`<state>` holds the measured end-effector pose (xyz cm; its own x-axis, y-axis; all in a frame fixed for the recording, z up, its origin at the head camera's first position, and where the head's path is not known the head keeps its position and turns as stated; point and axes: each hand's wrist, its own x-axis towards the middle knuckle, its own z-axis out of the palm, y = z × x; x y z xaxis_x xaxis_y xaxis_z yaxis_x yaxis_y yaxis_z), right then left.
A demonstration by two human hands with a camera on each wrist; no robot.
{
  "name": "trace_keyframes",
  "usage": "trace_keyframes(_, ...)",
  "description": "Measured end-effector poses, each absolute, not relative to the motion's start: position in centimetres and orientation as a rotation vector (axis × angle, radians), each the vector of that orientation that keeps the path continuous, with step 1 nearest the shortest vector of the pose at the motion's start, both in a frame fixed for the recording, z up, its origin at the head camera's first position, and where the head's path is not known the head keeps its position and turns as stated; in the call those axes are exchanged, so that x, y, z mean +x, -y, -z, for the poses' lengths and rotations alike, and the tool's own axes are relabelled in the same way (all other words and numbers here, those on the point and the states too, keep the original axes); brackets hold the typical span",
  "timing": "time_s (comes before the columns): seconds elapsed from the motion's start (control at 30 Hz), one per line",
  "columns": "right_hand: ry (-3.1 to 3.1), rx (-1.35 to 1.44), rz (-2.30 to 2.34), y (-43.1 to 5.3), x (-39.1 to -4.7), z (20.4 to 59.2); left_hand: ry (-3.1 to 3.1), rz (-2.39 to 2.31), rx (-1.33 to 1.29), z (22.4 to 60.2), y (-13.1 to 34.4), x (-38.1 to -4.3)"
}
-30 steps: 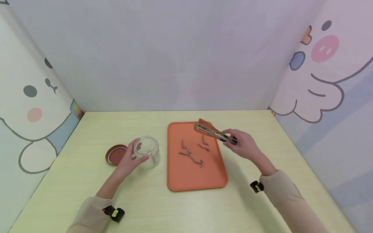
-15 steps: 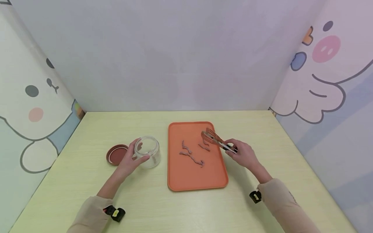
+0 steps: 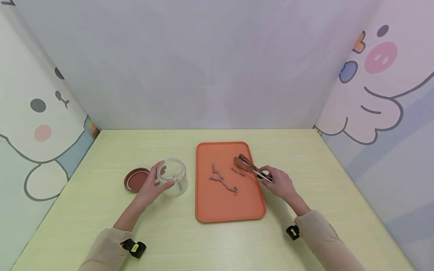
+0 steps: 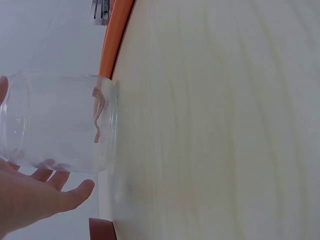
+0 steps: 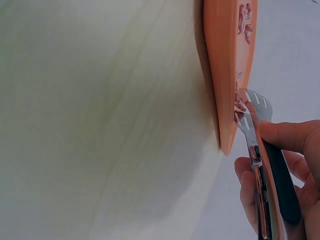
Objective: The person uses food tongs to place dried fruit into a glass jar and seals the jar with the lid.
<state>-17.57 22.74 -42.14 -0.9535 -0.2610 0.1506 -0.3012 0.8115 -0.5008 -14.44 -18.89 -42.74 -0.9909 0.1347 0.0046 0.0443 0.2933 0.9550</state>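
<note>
My left hand holds a clear glass jar, open at the top, standing left of an orange tray. In the left wrist view a thin brownish strip shows through the glass near the jar's bottom. My right hand grips metal tongs with black handle grips. The slotted heads of the tongs are down at the tray's right side, around or right by a strip they partly hide. Other twisted, twig-like strips lie on the tray, one short strip just below the tongs.
A dark red round lid lies on the table left of the jar, behind my left hand. The tray has a low raised rim. A plain pale wall rises behind the table, with cartoon-printed panels on both sides.
My right hand has brought the tongs down and slightly nearer, from above the tray's far right to the strip there. My left hand and the jar have stayed in place.
</note>
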Motion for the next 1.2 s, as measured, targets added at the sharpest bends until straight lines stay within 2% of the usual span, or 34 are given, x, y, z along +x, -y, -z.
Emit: trace_keyframes(1.2, 2.850, 0.539, -0.831, -23.26, -17.71, 42.31, -2.449, -1.813, 0.162, 42.64, 18.83, -14.41)
